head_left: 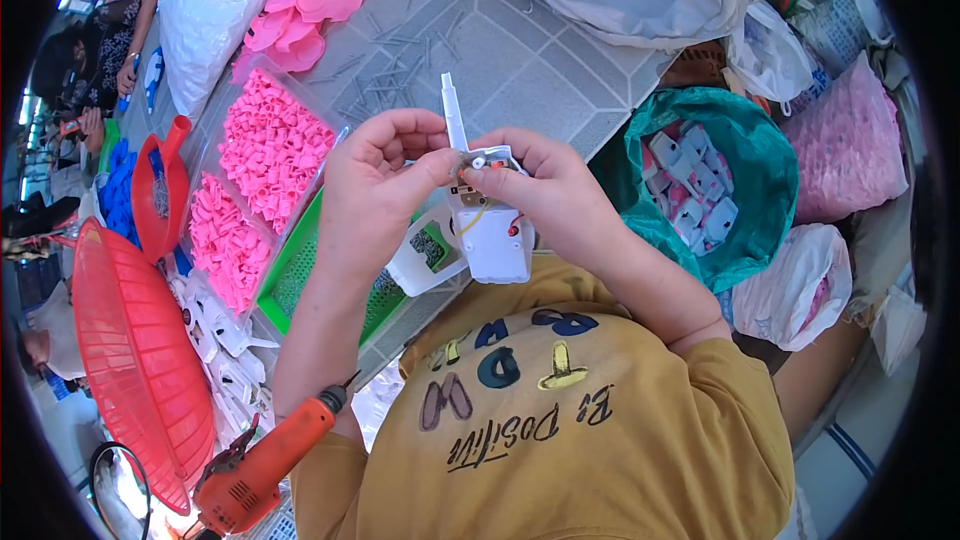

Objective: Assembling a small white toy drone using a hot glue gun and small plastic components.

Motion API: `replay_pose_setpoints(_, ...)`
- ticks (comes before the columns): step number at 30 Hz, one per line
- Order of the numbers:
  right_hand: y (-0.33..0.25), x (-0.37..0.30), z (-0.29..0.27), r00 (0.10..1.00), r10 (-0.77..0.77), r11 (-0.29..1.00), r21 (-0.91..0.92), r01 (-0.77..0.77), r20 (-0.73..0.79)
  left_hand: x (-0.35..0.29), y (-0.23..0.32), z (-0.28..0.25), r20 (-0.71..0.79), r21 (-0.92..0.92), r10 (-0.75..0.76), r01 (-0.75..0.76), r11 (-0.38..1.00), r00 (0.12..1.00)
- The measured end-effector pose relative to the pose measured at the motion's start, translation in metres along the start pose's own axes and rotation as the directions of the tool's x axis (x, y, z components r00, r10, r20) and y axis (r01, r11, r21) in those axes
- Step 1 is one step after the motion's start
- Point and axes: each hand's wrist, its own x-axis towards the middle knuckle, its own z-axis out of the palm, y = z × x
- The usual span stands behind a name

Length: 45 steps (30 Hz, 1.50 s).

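Both my hands meet over a white plastic appliance body (497, 245), its inside bare with red and yellow wires and a small round part near the top. My right hand (560, 190) is closed around its upper end, thumb pressed on the inner parts. My left hand (385, 180) is closed too, thumb and finger pinching at the same top end beside a tapered white shaft (452, 110) that points away from me. What exactly lies between those fingertips is hidden. Just left of the body is a white half-shell (415, 265) with a rectangular opening.
At left are trays of small pink parts (275, 145), a green basket (290, 280), a red funnel-shaped scoop (162, 190), a large red basket (140, 360) and an orange power drill (265, 465). Screws (400, 55) lie beyond my hands. A teal bag (770, 170) of white parts stands right.
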Motion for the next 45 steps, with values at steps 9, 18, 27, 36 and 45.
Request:
replay_pose_setpoints(9, -0.002, -0.004, 0.001, 1.000, 0.009, 0.998, -0.054, -0.008, 0.017, -0.002, -0.004, 0.004, -0.040, 0.013, 0.021, -0.020, 1.000, 0.999)
replay_pose_setpoints(18, 0.002, -0.010, -0.016, 0.997, 0.069, 0.992, 0.102, -0.071, 0.024, 0.003, 0.010, -0.011, -0.120, 0.219, 0.212, -0.183, 0.958, 0.970)
replay_pose_setpoints(27, 0.013, -0.009, -0.040, 0.957, 0.168, 0.863, 0.434, -0.259, 0.237, 0.022, 0.001, -0.048, 0.192, 0.866, 0.225, -0.273, 0.419, 0.955)
replay_pose_setpoints(36, 0.016, 0.002, -0.041, 0.951, 0.241, 0.838, 0.453, -0.305, 0.195, 0.028, 0.003, -0.030, 0.234, 0.959, -0.050, -0.239, -0.153, 0.971)
replay_pose_setpoints(45, 0.019, 0.003, -0.040, 0.957, 0.231, 0.831, 0.477, -0.287, 0.174, 0.036, -0.007, -0.028, 0.248, 0.951, -0.035, -0.250, -0.184, 0.968)
